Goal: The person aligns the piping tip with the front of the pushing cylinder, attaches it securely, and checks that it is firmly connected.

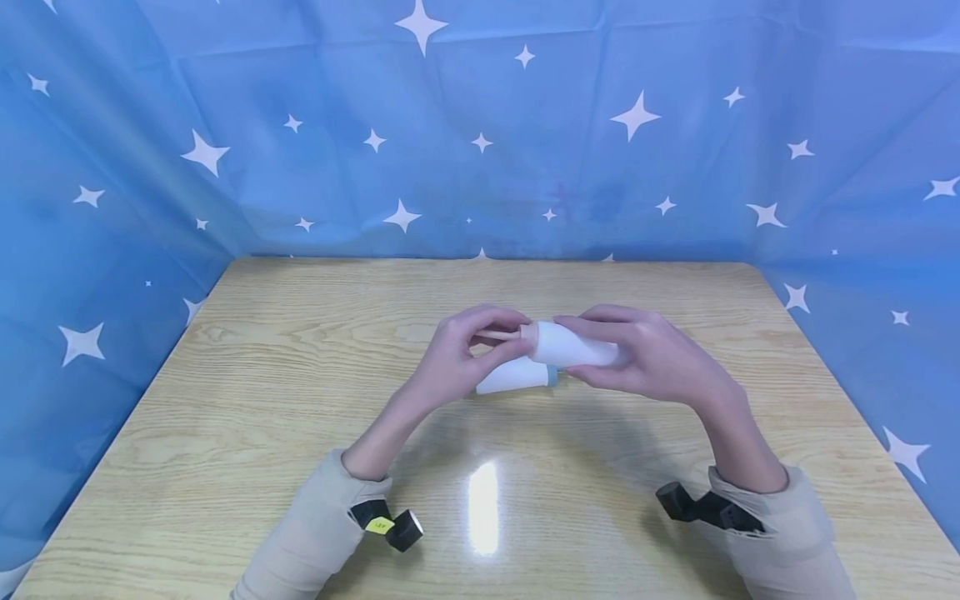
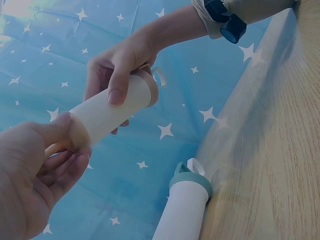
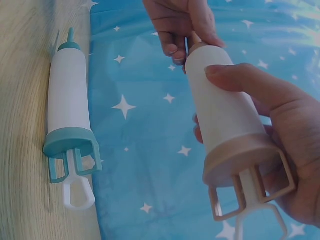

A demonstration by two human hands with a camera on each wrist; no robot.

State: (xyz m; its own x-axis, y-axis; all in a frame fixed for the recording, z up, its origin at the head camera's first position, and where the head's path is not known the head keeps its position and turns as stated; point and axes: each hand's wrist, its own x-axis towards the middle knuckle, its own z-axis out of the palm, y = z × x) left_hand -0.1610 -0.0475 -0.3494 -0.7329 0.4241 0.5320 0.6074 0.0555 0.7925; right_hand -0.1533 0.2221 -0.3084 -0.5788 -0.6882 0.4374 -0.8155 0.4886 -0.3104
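A white syringe (image 1: 573,346) with beige ends is held above the table between both hands. At its tip end, the thumb and fingers of my left hand (image 1: 457,354) pinch the beige nozzle collar. My right hand (image 1: 660,354) grips the white barrel, thumb along the side, near the end with the finger loops. Those beige loops and a white plunger ring (image 3: 262,217) show in the right wrist view. A second white syringe (image 3: 69,90) with teal ends lies on the table behind the hands, its nozzle and plunger ring visible in that view.
The wood-grain table (image 1: 300,333) spreads around the hands, with a bright reflection near its front. A blue star-patterned curtain (image 1: 480,167) stands behind it and along both sides. Black wrist devices (image 1: 386,525) sit on both sleeves.
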